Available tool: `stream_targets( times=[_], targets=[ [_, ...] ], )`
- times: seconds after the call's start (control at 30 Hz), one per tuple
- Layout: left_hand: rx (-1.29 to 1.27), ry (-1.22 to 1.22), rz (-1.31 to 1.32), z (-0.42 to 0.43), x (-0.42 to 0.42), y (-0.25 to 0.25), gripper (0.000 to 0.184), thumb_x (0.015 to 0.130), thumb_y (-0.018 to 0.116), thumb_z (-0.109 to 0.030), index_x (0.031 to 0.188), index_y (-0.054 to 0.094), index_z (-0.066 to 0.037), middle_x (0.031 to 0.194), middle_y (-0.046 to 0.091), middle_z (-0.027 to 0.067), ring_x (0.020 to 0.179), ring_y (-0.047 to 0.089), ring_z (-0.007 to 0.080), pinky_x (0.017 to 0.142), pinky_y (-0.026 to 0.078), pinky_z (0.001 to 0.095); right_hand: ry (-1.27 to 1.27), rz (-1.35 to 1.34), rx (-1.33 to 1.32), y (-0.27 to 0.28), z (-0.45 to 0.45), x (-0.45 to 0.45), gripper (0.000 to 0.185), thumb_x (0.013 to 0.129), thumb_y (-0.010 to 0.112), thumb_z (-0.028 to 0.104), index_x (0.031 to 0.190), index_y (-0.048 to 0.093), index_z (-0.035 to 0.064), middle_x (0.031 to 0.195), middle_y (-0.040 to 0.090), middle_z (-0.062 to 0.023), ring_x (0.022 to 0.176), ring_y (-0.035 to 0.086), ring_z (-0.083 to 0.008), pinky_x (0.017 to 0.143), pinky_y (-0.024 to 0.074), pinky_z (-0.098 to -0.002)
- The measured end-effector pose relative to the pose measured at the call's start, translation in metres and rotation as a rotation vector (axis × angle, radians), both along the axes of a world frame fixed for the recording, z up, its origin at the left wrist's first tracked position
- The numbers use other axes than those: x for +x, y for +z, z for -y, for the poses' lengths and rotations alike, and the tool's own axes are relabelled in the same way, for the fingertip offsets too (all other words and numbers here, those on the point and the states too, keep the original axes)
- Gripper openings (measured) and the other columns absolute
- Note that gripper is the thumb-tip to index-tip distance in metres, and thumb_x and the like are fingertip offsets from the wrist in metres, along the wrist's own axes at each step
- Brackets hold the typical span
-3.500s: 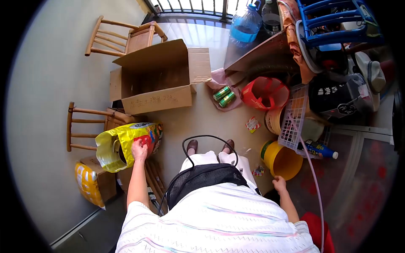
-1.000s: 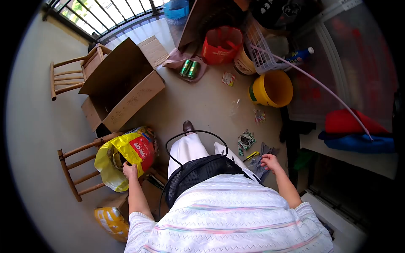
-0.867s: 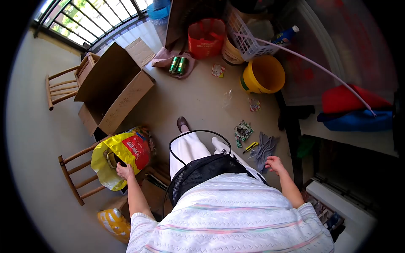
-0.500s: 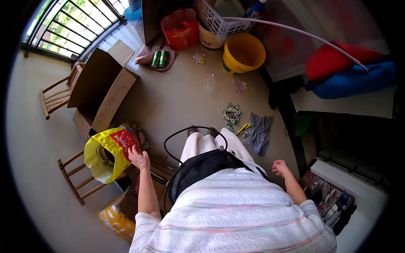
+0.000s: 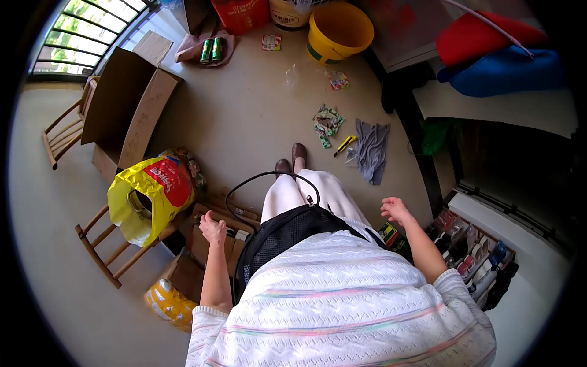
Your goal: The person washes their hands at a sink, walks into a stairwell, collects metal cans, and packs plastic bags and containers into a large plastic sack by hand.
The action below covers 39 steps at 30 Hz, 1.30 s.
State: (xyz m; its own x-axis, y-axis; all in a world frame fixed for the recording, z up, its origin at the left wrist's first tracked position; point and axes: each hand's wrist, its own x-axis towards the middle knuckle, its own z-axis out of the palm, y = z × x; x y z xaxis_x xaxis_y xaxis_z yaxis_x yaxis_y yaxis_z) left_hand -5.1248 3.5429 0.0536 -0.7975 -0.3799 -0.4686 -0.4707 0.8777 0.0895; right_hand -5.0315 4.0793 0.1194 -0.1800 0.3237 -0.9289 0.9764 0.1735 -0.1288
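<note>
My left hand [image 5: 213, 229] hangs in the air beside the yellow plastic bag [image 5: 131, 202], apart from it. It holds nothing, with its fingers loosely apart. The bag has a red printed patch and an open mouth, and it stands by a wooden chair [image 5: 116, 251]. On my other side, my right hand [image 5: 395, 210] is also bare, its fingers slightly bent and spread. Nearest to it on the floor lies a grey cloth [image 5: 371, 153], with a yellow utility knife [image 5: 345, 145] and a green patterned cloth [image 5: 328, 122] close by.
An opened cardboard box [image 5: 143, 116] stands at the left. Farther off are a yellow bucket [image 5: 341, 33], a red bag [image 5: 241, 13] and two green cans [image 5: 212, 50] on a pinkish cloth. A shoe rack [image 5: 474, 257] is at the right. A black cord [image 5: 244, 180] loops beside my legs.
My left hand has come away from the yellow bag, toward my body. My right hand has risen slightly and its fingers have loosened. The view has shifted, and both shoes now show fully.
</note>
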Motion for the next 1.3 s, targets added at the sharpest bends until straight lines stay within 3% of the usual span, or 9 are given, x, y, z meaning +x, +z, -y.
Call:
stream_targets(
  times=[0.13, 0.37, 1.0, 1.3],
  targets=[
    [-0.044, 0.121, 0.2, 0.014, 0.016, -0.001, 0.047, 0.064, 0.059, -0.013, 0.11, 0.046, -0.013, 0.119, 0.04, 0.0099, 0.107, 0.038, 0.0282, 0.087, 0.037, 0.0381, -0.053, -0.033, -0.031, -0.008, 0.009, 0.025, 0.029, 0.076, 0.049, 0.014, 0.104, 0.049, 0.0054, 0.085, 0.058, -0.0039, 0.064, 0.056, -0.0101, 0.043, 0.0381, -0.021],
    [0.014, 0.086, 0.126, -0.006, 0.008, -0.005, 0.047, 0.063, 0.059, -0.015, 0.109, 0.048, -0.011, 0.112, 0.046, 0.0115, 0.104, 0.042, 0.0286, 0.086, 0.038, 0.0369, -0.093, -0.04, 0.001, -0.005, -0.009, 0.06, 0.03, 0.076, 0.049, 0.016, 0.105, 0.048, 0.0051, 0.086, 0.058, -0.0042, 0.064, 0.057, -0.0107, 0.044, 0.0386, -0.0224],
    [0.158, -0.139, 0.143, -0.238, 0.044, -0.042, 0.048, 0.062, 0.065, -0.017, 0.107, 0.049, -0.009, 0.107, 0.05, 0.0133, 0.1, 0.046, 0.0291, 0.085, 0.039, 0.0354, -0.304, -0.061, 0.042, 0.001, -0.196, 0.228, 0.032, 0.078, 0.049, 0.015, 0.108, 0.044, 0.0058, 0.09, 0.056, -0.0058, 0.072, 0.058, -0.0147, 0.047, 0.0423, -0.0263],
    [0.084, -0.326, 0.186, -0.275, 0.024, -0.023, 0.048, 0.06, 0.064, -0.018, 0.105, 0.05, -0.009, 0.104, 0.051, 0.0142, 0.097, 0.049, 0.0291, 0.084, 0.04, 0.0355, -0.376, -0.176, 0.012, -0.024, -0.197, 0.256, 0.025, 0.077, 0.05, 0.016, 0.1, 0.049, 0.0066, 0.081, 0.057, -0.0036, 0.066, 0.058, -0.0134, 0.048, 0.0442, -0.0282]
  ],
)
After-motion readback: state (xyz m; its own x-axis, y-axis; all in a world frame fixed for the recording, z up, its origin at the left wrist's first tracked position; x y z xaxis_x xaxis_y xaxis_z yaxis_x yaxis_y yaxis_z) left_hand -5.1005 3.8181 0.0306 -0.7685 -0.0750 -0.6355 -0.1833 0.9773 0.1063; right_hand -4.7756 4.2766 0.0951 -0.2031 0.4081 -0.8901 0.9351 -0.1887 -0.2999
